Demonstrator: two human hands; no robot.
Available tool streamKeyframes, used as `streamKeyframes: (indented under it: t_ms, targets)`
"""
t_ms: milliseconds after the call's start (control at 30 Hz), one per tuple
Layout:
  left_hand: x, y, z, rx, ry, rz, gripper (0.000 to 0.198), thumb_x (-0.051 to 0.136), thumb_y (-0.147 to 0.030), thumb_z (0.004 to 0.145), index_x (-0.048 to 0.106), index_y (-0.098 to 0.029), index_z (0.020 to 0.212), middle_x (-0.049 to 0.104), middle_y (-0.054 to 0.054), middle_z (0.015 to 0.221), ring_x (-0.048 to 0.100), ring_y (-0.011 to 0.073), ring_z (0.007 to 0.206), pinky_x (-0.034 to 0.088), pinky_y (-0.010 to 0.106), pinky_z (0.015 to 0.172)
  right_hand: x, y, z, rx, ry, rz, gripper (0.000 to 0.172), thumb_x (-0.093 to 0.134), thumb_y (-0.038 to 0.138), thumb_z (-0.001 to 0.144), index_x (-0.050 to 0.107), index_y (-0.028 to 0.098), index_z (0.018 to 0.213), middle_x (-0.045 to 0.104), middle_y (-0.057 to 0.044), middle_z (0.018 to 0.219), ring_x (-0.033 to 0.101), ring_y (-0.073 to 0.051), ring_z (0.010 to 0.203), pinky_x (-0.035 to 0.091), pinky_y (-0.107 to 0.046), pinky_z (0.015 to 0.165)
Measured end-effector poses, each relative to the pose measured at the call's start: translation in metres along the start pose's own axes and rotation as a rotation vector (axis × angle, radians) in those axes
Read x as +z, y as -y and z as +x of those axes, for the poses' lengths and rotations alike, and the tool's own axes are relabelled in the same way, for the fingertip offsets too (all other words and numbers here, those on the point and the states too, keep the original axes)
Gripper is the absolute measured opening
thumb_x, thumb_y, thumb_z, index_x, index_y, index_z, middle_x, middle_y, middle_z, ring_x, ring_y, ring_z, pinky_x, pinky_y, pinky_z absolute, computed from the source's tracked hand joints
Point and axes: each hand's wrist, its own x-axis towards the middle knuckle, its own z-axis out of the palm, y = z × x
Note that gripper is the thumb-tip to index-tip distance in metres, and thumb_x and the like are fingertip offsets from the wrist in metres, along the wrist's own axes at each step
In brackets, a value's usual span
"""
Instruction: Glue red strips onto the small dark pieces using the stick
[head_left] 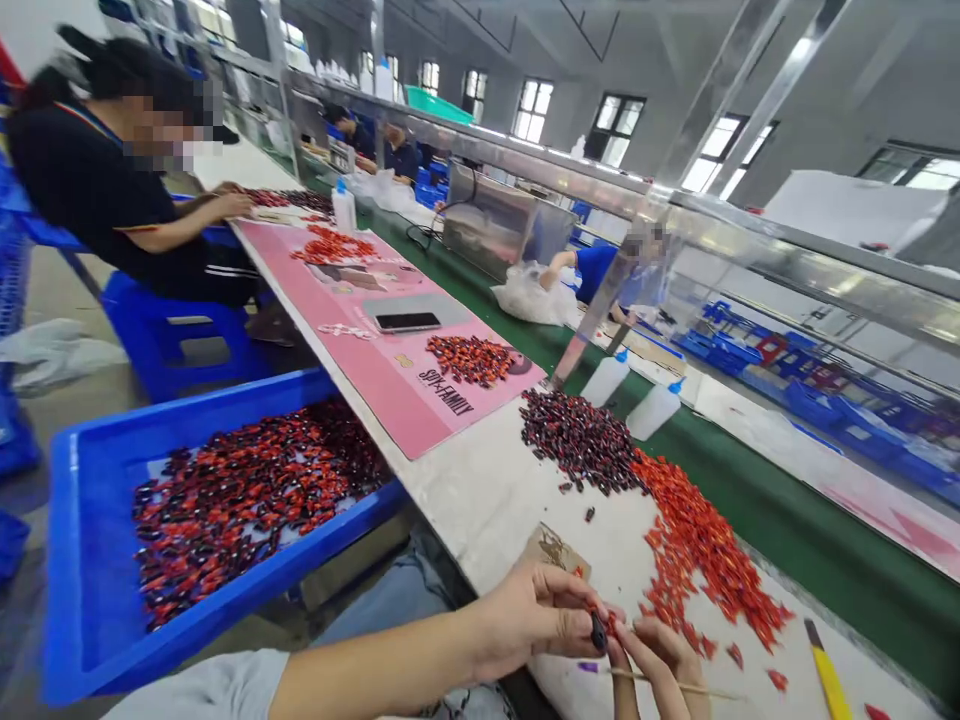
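My left hand [536,612] is at the near table edge, its fingers pinched on a small dark piece [598,631]. My right hand [660,655] meets it from the right, fingers closed on a thin wooden stick [679,685] with a purple tip and touching a small red piece [611,622]. Just beyond my hands lies a long heap of red pieces [701,545], and behind that a heap of dark pieces [577,440]. A small brown card [555,548] lies by my left hand.
A blue tray [90,560] of mixed red and dark pieces sits at my left. A pink mat [390,375] carries a phone [407,322] and another red pile [471,358]. Two white squeeze bottles [630,395] stand by the green belt [787,530]. A yellow knife [829,675] lies right. Other people sit farther along.
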Motion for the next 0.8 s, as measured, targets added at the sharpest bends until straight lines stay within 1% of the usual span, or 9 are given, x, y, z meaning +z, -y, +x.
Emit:
streamKeyframes:
  t_ms: [67, 167, 300, 367, 467, 533, 633, 700, 800]
  targets:
    - [0.001, -0.001, -0.006, 0.0, -0.003, -0.039, 0.046, 0.104, -0.039, 0.045, 0.081, -0.015, 0.078, 0.082, 0.009, 0.095, 0.075, 0.0142, 0.079, 0.058, 0.027, 0.083, 0.001, 0.023, 0.006, 0.062, -0.077, -0.022, 0.008, 0.068, 0.014, 0.095, 0.074, 0.018, 0.098, 0.071, -0.007, 0.094, 0.073, -0.015, 0.077, 0.062, -0.023, 0.069]
    - [0.002, -0.008, -0.017, 0.02, -0.034, -0.086, 0.041, 0.104, -0.032, 0.047, 0.081, -0.017, 0.078, 0.083, 0.007, 0.094, 0.076, 0.0134, 0.08, 0.059, 0.025, 0.083, 0.008, 0.047, 0.014, 0.114, -0.098, 0.044, 0.014, 0.065, 0.009, 0.095, 0.074, 0.017, 0.102, 0.073, -0.007, 0.095, 0.073, -0.015, 0.082, 0.063, -0.024, 0.076]
    - [0.001, -0.026, -0.034, 0.051, -0.069, -0.122, 0.034, 0.102, -0.027, 0.054, 0.081, -0.017, 0.079, 0.083, 0.007, 0.1, 0.078, 0.0162, 0.086, 0.061, 0.028, 0.087, 0.019, 0.059, 0.025, 0.185, -0.069, 0.176, 0.021, 0.065, 0.01, 0.096, 0.073, 0.017, 0.114, 0.074, -0.008, 0.102, 0.074, -0.017, 0.092, 0.064, -0.026, 0.081]
    - [-0.001, -0.037, -0.043, 0.063, -0.072, -0.124, 0.033, 0.101, -0.027, 0.055, 0.082, -0.018, 0.08, 0.083, 0.006, 0.103, 0.078, 0.0153, 0.086, 0.061, 0.025, 0.085, 0.026, 0.063, 0.031, 0.222, -0.078, 0.245, 0.024, 0.067, 0.01, 0.094, 0.073, 0.019, 0.116, 0.075, -0.007, 0.101, 0.074, -0.016, 0.091, 0.065, -0.026, 0.081]
    - [-0.006, -0.055, -0.057, 0.091, -0.052, -0.098, 0.03, 0.1, -0.03, 0.057, 0.083, -0.022, 0.08, 0.082, 0.005, 0.109, 0.079, 0.0161, 0.091, 0.061, 0.025, 0.087, 0.036, 0.074, 0.041, 0.287, -0.135, 0.37, 0.028, 0.071, 0.008, 0.091, 0.073, 0.021, 0.116, 0.076, -0.004, 0.098, 0.074, -0.015, 0.088, 0.064, -0.024, 0.08]
    - [-0.01, -0.066, -0.065, 0.166, -0.055, -0.024, 0.027, 0.099, -0.033, 0.06, 0.083, -0.022, 0.079, 0.081, 0.004, 0.109, 0.078, 0.0163, 0.092, 0.06, 0.024, 0.088, 0.044, 0.084, 0.051, 0.344, -0.156, 0.488, 0.025, 0.071, 0.011, 0.092, 0.073, 0.022, 0.114, 0.076, -0.004, 0.098, 0.073, -0.016, 0.09, 0.064, -0.025, 0.08]
    - [-0.019, -0.082, -0.073, 0.366, -0.128, 0.141, 0.024, 0.096, -0.036, 0.066, 0.084, -0.02, 0.079, 0.08, 0.003, 0.093, 0.075, 0.011, 0.083, 0.058, 0.018, 0.082, 0.058, 0.099, 0.069, 0.371, -0.169, 0.632, 0.019, 0.069, 0.017, 0.096, 0.072, 0.024, 0.113, 0.076, -0.004, 0.097, 0.072, -0.017, 0.093, 0.063, -0.029, 0.081]
    - [-0.027, -0.091, -0.077, 0.457, -0.165, 0.213, 0.023, 0.095, -0.036, 0.068, 0.084, -0.02, 0.081, 0.078, 0.002, 0.085, 0.072, 0.0091, 0.079, 0.056, 0.015, 0.077, 0.07, 0.108, 0.082, 0.326, -0.169, 0.671, 0.018, 0.068, 0.018, 0.097, 0.072, 0.023, 0.113, 0.075, -0.004, 0.096, 0.071, -0.018, 0.093, 0.063, -0.032, 0.082]
    - [-0.041, -0.103, -0.082, 0.523, -0.177, 0.258, 0.017, 0.093, -0.033, 0.07, 0.085, -0.022, 0.081, 0.078, 0.003, 0.083, 0.072, 0.0104, 0.079, 0.057, 0.015, 0.073, 0.09, 0.121, 0.101, 0.239, -0.135, 0.674, 0.02, 0.068, 0.012, 0.095, 0.073, 0.021, 0.111, 0.074, -0.005, 0.095, 0.071, -0.018, 0.09, 0.063, -0.034, 0.08]
